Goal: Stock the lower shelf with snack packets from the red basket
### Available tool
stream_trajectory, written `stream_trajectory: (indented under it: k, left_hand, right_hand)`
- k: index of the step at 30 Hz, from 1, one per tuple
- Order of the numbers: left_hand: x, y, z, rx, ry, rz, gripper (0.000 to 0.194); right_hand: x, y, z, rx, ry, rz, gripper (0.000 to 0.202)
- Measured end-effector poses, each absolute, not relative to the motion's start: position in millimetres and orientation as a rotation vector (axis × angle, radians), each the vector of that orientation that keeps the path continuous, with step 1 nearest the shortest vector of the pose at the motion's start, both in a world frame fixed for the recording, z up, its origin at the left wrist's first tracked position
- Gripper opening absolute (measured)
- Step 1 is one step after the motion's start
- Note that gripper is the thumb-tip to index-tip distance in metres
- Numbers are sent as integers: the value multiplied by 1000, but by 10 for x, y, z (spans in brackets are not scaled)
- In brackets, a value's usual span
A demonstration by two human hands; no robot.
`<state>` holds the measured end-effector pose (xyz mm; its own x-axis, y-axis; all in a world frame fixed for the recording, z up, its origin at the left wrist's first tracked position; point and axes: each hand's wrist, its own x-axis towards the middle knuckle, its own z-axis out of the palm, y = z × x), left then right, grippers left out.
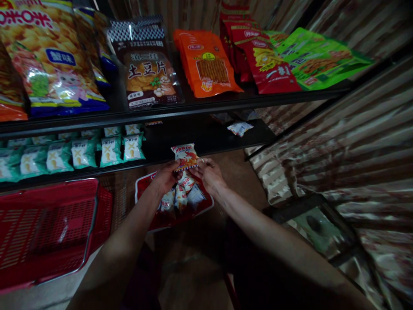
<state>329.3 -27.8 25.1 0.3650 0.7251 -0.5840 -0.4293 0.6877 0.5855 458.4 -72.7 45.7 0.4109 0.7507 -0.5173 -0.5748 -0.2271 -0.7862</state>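
Dim shop shelves (206,105) of snack bags face me. My left hand (166,176) and right hand (209,173) together pinch one small snack packet (184,156) above a red tray (145,185) of similar packets.

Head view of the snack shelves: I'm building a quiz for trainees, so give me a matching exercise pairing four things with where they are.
Things:
1. orange-and-white packet
2. green packets
3. red basket
4. lone white packet

Places:
A. in a row on the lower shelf, left
B. by itself on the lower shelf, right
C. held between the left hand and right hand
D. below the shelves, far left

Pairs: 1-C, 2-A, 3-D, 4-B
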Motion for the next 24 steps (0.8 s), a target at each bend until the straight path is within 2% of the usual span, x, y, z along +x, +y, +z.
stream_trajectory:
  k: [6,13,18,24]
  left_hand:
    - [3280,-271,265,377,899,774,7]
    - [3259,-295,250,446,853,803,27]
    - [3188,-276,235,524,803,816,33]
    - [3095,-285,289,614,741,666,43]
  right_hand:
    - [4570,-722,448,-1307,-194,1214,24]
    - [4573,-757,446,-1305,-323,1214,25]
    - [4676,-724,489,-1395,-243,1230,31]
    - [4919,-647,588,-1295,-225,1233,31]
